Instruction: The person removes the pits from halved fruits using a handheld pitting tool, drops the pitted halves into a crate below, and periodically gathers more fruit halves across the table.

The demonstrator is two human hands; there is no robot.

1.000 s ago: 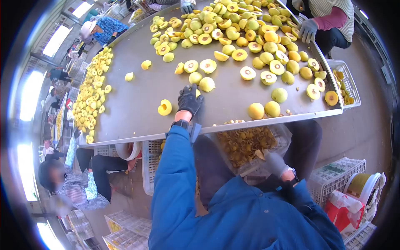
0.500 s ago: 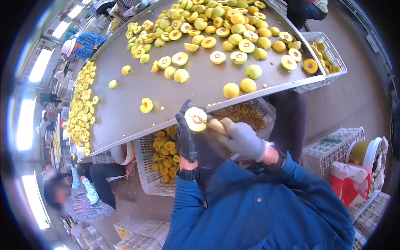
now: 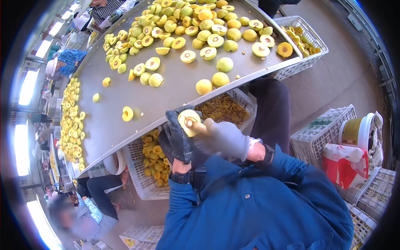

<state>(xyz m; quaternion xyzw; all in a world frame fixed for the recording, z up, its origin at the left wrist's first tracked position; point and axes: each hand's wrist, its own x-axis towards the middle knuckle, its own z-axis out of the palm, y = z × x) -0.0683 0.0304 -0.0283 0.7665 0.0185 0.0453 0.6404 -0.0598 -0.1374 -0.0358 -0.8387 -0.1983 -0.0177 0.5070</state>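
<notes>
My left hand (image 3: 180, 139), in a dark glove, holds a cut yellow peach half (image 3: 183, 120) with its flesh side up and a brown hollow or pit at the centre. In a light grey glove, my right hand (image 3: 227, 141) is closed round a tool with a wooden handle (image 3: 204, 127). The tool's end meets the middle of the peach half; its tip cannot be made out. Both hands are just off the near edge of the metal table (image 3: 166, 98). Whole and halved peaches (image 3: 200, 31) are heaped on the table's far side.
Under the table edge, one white crate (image 3: 137, 177) holds pitted halves and another bin (image 3: 250, 114) holds brownish scraps. Crates (image 3: 321, 131), a bucket (image 3: 356, 131) and a red bag (image 3: 343, 164) stand at right. A person (image 3: 93, 216) sits at lower left; others are farther along.
The view has shifted, so the table and crates appear farther left. The tool has moved from the peach half's edge onto its centre, and my right hand has come closer to my left.
</notes>
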